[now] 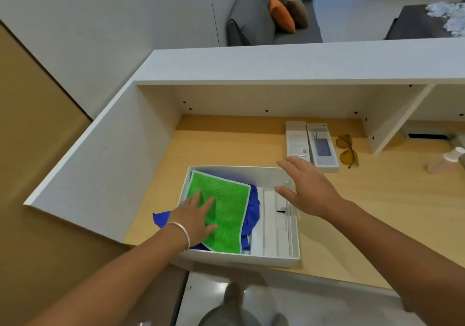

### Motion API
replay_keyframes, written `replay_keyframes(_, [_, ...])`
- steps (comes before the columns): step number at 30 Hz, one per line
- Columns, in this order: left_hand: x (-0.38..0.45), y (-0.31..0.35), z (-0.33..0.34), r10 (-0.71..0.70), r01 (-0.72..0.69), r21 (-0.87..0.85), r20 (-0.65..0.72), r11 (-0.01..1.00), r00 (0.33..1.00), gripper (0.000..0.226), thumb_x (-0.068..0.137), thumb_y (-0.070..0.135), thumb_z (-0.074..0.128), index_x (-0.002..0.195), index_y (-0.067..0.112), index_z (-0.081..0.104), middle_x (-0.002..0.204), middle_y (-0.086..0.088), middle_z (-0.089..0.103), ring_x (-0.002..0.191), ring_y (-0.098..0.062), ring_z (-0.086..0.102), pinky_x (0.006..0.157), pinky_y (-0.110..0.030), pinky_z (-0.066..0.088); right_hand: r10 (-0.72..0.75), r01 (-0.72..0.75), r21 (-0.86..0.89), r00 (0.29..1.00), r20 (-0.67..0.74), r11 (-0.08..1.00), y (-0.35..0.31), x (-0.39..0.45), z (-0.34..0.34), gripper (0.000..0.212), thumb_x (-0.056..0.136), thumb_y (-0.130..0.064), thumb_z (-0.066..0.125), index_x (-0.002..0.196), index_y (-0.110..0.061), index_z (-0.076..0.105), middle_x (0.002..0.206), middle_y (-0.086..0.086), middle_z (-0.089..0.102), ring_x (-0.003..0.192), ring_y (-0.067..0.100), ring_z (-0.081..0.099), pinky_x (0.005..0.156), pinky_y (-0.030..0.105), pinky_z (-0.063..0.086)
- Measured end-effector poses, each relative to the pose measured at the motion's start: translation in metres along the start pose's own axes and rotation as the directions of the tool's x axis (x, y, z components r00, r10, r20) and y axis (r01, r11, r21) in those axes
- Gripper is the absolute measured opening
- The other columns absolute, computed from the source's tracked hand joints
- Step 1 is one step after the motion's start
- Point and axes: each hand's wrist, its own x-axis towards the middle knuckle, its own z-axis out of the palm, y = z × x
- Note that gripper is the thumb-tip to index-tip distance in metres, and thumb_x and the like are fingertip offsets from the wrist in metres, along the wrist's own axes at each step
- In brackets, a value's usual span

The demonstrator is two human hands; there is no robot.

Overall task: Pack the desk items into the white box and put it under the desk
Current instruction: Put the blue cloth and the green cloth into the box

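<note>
The white box [241, 256] sits on the wooden desk near its front edge. Inside lie a green cloth [226, 207] on top of a blue cloth [253, 215], whose corner hangs over the box's left wall, and white flat packages [271, 225] along the right side. My left hand [195, 216] lies flat on the green cloth, fingers spread. My right hand [307, 187] hovers open above the box's right rim, holding nothing. Beyond it on the desk are a power bank box [322, 147], a white carton [297, 141] and yellow-tinted glasses [347, 151].
A white hutch wall [105, 159] borders the desk on the left and a divider panel [397, 122] stands at the right. A pale pink bottle [445, 161] lies at the far right. The floor and my feet show below the desk edge.
</note>
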Motion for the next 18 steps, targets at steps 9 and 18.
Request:
replay_keyframes(9, [0.032, 0.013, 0.024, 0.087, -0.063, -0.155, 0.153, 0.986, 0.984, 0.089, 0.086, 0.067, 0.044, 0.152, 0.035, -0.008, 0.16, -0.018, -0.012, 0.148, -0.035, 0.002, 0.117, -0.044, 0.021, 0.159, -0.121, -0.241, 0.976, 0.147, 0.963, 0.009, -0.016, 0.016, 0.087, 0.083, -0.054, 0.062, 0.152, -0.034, 0.013, 0.163, 0.0, 0.011, 0.149, 0.023, 0.006, 0.12, 0.048, 0.01])
replay_keyframes(18, [0.011, -0.026, -0.018, 0.102, -0.351, -0.351, -0.565, 0.868, 0.819, 0.057, 0.084, 0.029, 0.068, 0.138, 0.022, 0.05, 0.139, -0.002, 0.055, 0.124, -0.021, 0.054, 0.098, -0.035, 0.046, 0.269, -0.227, -0.263, 0.953, 0.138, 0.938, 0.03, -0.033, 0.002, 0.084, 0.085, -0.058, 0.056, 0.152, -0.036, 0.01, 0.162, -0.001, 0.014, 0.149, 0.02, 0.007, 0.121, 0.046, 0.008])
